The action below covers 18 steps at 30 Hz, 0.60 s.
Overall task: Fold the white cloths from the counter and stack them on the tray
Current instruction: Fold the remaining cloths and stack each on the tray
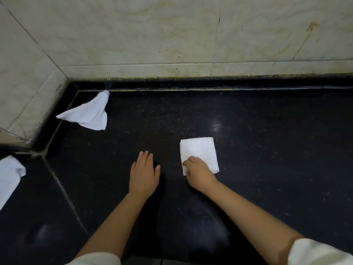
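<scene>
- Gripping the near edge of a folded cloth (pixel 198 152) with the right hand (pixel 198 174), fingers curled over the lower left corner.
- Lying flat on the dark counter (pixel 267 140), that cloth: a neat small square, to the right of centre, well clear of the wall (pixel 172 35).
- Resting just left of it, not touching it, the left hand (pixel 144 175): fingers straight and loosely spread, holding nothing, hovering over or resting on the counter; cannot tell which.
- Waiting in the far left corner, a crumpled cloth (pixel 87 113), unfolded, one tip up against the raised back ledge.
- Showing at the left edge, a third cloth (pixel 9 175), partly cut off by the frame; looks draped or loosely folded, not tidy.
- Not in view: the tray. No stack visible either, so no telling how many cloths already sit there.
- Judging progress: one cloth looks folded and ready to go, at least two more left to fold, and nothing shown as placed. Likely early or midway, not near the end.
- Likely next: lifting the folded square and carrying it to the tray, wherever that stands, while keeping the layers from slipping open.
</scene>
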Each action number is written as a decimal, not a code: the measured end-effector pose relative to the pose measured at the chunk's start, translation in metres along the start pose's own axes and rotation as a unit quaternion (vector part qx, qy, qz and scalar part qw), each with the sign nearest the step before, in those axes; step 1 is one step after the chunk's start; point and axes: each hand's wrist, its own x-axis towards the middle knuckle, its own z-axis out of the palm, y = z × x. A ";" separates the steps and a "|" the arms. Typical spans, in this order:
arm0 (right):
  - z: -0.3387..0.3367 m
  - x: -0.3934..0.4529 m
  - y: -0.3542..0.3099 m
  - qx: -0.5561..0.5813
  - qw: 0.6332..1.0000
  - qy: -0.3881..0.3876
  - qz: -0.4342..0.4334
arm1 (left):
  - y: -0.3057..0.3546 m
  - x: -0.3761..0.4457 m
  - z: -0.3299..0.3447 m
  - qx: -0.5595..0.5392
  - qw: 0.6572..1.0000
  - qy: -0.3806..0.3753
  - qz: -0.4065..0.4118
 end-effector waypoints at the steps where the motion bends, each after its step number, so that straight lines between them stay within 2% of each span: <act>1: -0.004 -0.003 0.002 -0.004 1.000 -0.013 -0.013 | 0.004 -0.001 0.001 -0.003 1.000 -0.002 0.009; 3: -0.011 -0.014 0.010 -0.007 0.999 -0.006 -0.044 | 0.012 -0.002 0.005 -0.004 0.999 -0.004 0.033; 5: -0.016 -0.025 0.027 -0.056 0.993 0.080 -0.063 | 0.021 -0.003 0.011 -0.005 0.998 -0.006 0.066; 6: -0.019 -0.031 0.035 -0.088 0.990 0.097 -0.050 | 0.026 -0.003 0.014 -0.009 0.996 -0.007 0.085; 8: -0.021 -0.040 0.046 -0.121 0.989 0.083 0.003 | 0.036 -0.003 0.020 -0.018 0.992 -0.015 0.125; 9: -0.020 -0.043 0.049 -0.110 0.992 0.064 0.023 | 0.042 -0.004 0.023 -0.014 0.989 -0.019 0.143; 14: -0.024 -0.040 0.046 -0.038 0.995 0.078 0.038 | 0.060 -0.005 0.032 0.063 0.973 -0.066 0.212; 18: -0.044 -0.060 0.034 0.005 0.991 0.107 0.083 | 0.069 -0.009 0.036 0.138 0.959 -0.053 0.243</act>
